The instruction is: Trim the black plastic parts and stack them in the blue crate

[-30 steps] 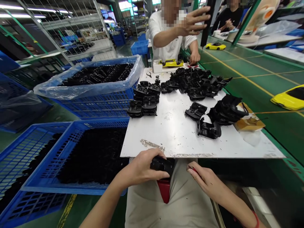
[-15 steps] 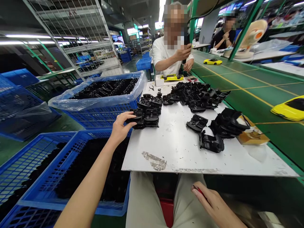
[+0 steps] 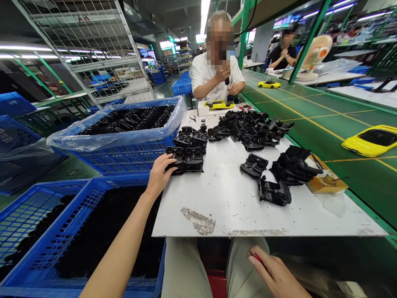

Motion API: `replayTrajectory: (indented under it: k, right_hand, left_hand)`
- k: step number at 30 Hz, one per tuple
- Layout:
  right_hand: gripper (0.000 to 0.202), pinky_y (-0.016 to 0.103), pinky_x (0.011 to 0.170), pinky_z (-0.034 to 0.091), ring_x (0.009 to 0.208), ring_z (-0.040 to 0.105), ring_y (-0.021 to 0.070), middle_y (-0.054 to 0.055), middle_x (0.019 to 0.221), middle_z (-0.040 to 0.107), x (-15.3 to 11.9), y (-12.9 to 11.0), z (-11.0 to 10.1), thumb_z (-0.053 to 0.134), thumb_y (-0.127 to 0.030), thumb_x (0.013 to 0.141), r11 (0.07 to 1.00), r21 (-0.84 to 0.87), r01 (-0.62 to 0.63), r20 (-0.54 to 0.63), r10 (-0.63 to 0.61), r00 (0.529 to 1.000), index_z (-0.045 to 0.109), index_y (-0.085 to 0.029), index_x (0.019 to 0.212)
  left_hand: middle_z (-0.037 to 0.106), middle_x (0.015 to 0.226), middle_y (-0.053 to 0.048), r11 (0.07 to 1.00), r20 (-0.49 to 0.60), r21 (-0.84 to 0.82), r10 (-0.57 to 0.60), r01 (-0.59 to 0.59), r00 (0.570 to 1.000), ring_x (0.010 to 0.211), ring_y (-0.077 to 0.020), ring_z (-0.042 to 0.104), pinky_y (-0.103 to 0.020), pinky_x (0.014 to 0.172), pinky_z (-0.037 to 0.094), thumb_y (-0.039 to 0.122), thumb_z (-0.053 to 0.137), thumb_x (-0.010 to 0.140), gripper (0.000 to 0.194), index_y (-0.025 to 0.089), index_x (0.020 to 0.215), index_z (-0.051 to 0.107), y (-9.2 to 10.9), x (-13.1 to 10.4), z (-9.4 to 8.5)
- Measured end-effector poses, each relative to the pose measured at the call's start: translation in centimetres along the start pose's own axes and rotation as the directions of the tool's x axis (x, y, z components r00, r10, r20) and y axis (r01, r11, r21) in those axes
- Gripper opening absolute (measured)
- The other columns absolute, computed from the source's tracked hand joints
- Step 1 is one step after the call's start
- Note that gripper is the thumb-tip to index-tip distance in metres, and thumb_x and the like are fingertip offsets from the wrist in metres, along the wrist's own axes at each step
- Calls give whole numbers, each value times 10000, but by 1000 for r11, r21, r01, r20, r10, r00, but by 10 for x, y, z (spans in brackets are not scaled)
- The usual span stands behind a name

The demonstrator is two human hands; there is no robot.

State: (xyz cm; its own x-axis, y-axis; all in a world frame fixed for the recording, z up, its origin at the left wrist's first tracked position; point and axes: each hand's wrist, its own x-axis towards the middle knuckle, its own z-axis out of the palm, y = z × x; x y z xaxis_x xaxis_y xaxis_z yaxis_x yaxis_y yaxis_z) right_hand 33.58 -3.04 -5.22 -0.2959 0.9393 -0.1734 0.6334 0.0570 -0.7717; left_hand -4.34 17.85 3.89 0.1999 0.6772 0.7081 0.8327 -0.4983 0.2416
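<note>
My left hand [image 3: 160, 171] is at the table's left edge, its thumb and fingers closed on the outer side of a black plastic part [image 3: 175, 159]. A similar black part [image 3: 193, 159] stands right beside it. Below the table's front edge, over my lap, my right hand [image 3: 266, 267] is wrapped round a small red-handled tool [image 3: 257, 257], most of which is hidden in the palm. More black parts lie in a heap [image 3: 248, 126] at the back of the white table [image 3: 223, 207], and a few sit at the right [image 3: 274, 191].
Blue crates [image 3: 124, 155] of black parts stand left of the table. Across from me sits a person [image 3: 214, 78] by a yellow toy car [image 3: 219, 104]. A green conveyor [image 3: 313, 136] with yellow cars runs along the right. A cardboard box [image 3: 328, 182] rests at the table's right.
The view has shifted slightly. My left hand stays at the black part, which now sits flush with its neighbour. The person opposite has lowered the dark tool toward the yellow car.
</note>
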Motion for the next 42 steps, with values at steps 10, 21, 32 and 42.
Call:
replayTrajectory:
  k: [10, 21, 32, 42]
  right_hand:
    - [316, 235, 620, 448, 639, 578, 148, -38, 700, 598, -4, -7, -9, 364, -488, 997, 1000, -10, 25, -5, -25, 1000, 553, -272, 864]
    - [301, 266, 676, 461, 721, 603, 169, -27, 754, 598, -17, -13, -17, 318, -463, 1012, 999, -26, -28, 25, 28, 999, 518, -277, 887]
    - [317, 280, 726, 457, 762, 615, 167, -24, 785, 626, -37, 8, -15, 313, -460, 1013, 998, 34, -49, -39, 50, 998, 538, -270, 896]
    - [388, 273, 623, 472, 635, 566, 152, -13, 688, 589, -13, -10, -38, 373, -544, 971, 951, 309, 4, -305, 95, 948, 583, -222, 1021]
  left_hand:
    - [530, 1425, -154, 993, 70, 114, 7, -15, 998, 1345, -354, 458, -561, 1100, 376, 408, 646, 879, 437, 220, 1265, 567, 10, -3, -6]
    - [599, 1288, -131, 962, 205, -248, 166, -113, 964, 1210, -283, 561, -458, 1014, 474, 390, 603, 912, 440, 227, 1308, 505, 164, 20, 48]
    - [647, 882, -39, 897, 629, -382, 76, 223, 774, 730, -185, 619, -314, 704, 516, 350, 560, 927, 254, 208, 1133, 599, 243, 12, 101]
    - [680, 937, -62, 874, 374, -406, -109, 268, 921, 806, -181, 668, -256, 597, 553, 246, 559, 895, 152, 222, 1038, 603, 208, -74, 26]
